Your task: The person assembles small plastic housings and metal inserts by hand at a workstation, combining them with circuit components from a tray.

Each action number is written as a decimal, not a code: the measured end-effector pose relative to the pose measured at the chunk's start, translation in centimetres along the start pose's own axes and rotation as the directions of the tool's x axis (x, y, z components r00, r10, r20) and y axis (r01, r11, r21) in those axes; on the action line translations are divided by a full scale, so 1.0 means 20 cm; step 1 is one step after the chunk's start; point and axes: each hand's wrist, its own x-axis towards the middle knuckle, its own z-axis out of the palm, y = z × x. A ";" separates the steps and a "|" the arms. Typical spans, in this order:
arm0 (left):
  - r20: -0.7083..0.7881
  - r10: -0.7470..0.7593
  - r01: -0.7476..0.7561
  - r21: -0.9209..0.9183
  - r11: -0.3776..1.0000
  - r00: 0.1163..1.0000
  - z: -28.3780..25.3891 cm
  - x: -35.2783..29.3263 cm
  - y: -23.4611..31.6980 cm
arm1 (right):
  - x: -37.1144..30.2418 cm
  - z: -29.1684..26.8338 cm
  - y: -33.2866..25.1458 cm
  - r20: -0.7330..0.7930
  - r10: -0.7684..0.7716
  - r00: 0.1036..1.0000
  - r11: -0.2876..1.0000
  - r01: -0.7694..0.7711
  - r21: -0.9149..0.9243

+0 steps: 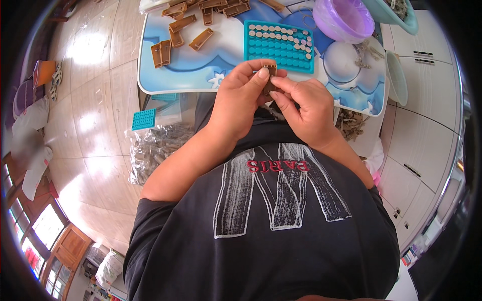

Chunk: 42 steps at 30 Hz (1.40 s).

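Observation:
My left hand [240, 95] is closed on a small, narrow brown plastic piece [271, 73], held upright with the thumb across its face. The fingers of my right hand [307, 100] pinch at the right side of the same piece; whether something tiny is also between them is hidden. Just beyond both hands, a turquoise tray [273, 52] with rows of round hollows lies on the table. Pale round discs fill its far rows and part of its right side. Several similar brown plastic pieces [202, 39] lie loose at the table's far left.
A purple bowl [334, 17] with a plastic liner stands at the far right of the blue-and-white table [188, 70], near a teal basin [409, 22]. Grey scraps [369, 52] lie beside it. Below the table's left edge are a clear bag [158, 148] and a small turquoise tray [144, 119].

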 end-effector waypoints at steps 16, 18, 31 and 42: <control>-0.033 -0.093 0.093 0.004 0.996 0.995 -0.04 0.02 0.03 | 0.07 -0.02 0.30 -0.252 0.195 0.948 0.965 -0.231 -0.122; -0.067 -0.085 0.081 -0.053 0.995 0.994 -0.05 0.03 0.03 | 0.06 -0.03 0.34 -0.241 0.187 0.952 0.952 -0.237 -0.196; -0.076 -0.090 0.084 -0.082 0.993 0.993 -0.04 0.05 0.02 | 0.08 0.02 0.21 -0.200 0.016 0.980 0.999 -0.025 -0.043; -0.067 -0.068 0.057 -0.152 0.987 0.995 -0.04 0.05 0.00 | 0.12 0.11 0.15 -0.117 -0.102 0.988 0.994 0.097 -0.052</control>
